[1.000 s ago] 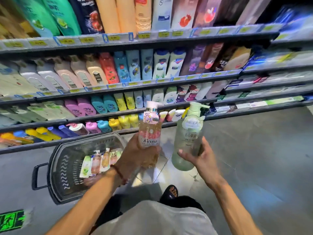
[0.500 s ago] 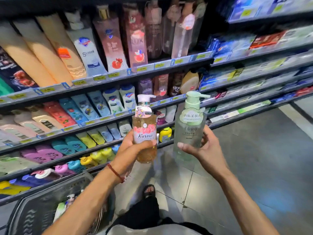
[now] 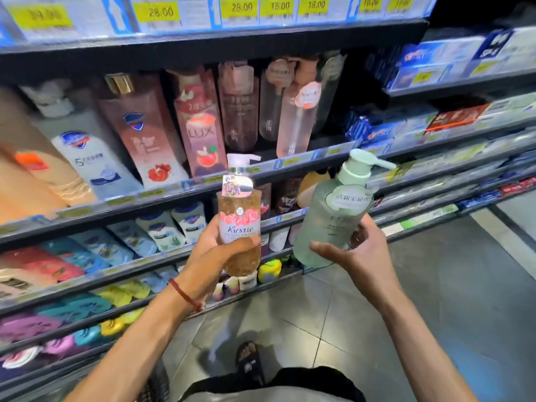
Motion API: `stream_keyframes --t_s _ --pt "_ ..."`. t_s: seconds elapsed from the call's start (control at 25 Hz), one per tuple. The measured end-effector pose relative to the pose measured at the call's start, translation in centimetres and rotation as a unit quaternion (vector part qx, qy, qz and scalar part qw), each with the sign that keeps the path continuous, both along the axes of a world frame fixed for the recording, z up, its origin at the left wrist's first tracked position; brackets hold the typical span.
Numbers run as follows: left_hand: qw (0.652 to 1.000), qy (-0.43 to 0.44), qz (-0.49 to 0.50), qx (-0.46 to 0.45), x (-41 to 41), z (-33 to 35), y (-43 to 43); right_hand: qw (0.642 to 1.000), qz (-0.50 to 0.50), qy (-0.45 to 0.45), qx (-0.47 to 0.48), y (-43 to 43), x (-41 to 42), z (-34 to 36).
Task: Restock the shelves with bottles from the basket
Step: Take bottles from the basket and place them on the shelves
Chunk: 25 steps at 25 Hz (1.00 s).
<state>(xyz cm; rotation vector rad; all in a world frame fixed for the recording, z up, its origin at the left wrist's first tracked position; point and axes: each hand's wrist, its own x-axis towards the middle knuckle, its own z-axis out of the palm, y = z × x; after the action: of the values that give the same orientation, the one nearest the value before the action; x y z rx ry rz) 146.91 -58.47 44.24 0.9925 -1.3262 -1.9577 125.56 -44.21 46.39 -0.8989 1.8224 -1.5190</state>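
Note:
My left hand grips an amber pump bottle with a pink rose label reading Kustie, held upright in front of the shelves. My right hand holds a pale green pump bottle from below, tilted to the right, its pump nozzle pointing right. Both bottles hang level with the middle shelf. Behind them on that shelf stand tall pink and clear pump bottles. Just a sliver of the dark basket shows at the bottom edge.
Shelves packed with body wash and shampoo bottles fill the left and centre. Boxed toothpaste lines the shelves to the right. Grey floor tiles lie below, and my sandalled foot shows near the bottom.
Both hands have risen with their bottles from over the basket up to the middle shelves. The view has tilted upward and the basket has dropped nearly out of sight.

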Motion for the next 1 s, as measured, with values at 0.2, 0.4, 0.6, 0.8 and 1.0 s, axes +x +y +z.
stream_keyframes --t_s 0.2,0.4,0.6,0.8,1.0 --pt "1.0 0.008 0.018 -0.007 -4.6 0.8 -2.5 0.997 0.022 -0.072 -0.032 -3.8 -5.3 0.4" --pt "0.997 0.009 0.07 -0.005 -9.0 1.6 -2.2 0.993 0.047 -0.095 -0.049 -6.1 -11.3 1.2" --pt "0.988 0.023 0.153 -0.009 -13.5 2.6 -0.4 0.992 0.077 -0.056 -0.083 -8.2 -17.7 3.1" --pt "0.978 0.012 0.208 -0.021 -16.7 3.2 0.8 0.984 0.099 0.015 -0.146 -12.7 -21.2 4.6" --pt "0.972 0.009 0.231 -0.034 -17.2 3.7 1.0 0.978 0.129 0.06 -0.152 -16.1 -22.1 4.8"
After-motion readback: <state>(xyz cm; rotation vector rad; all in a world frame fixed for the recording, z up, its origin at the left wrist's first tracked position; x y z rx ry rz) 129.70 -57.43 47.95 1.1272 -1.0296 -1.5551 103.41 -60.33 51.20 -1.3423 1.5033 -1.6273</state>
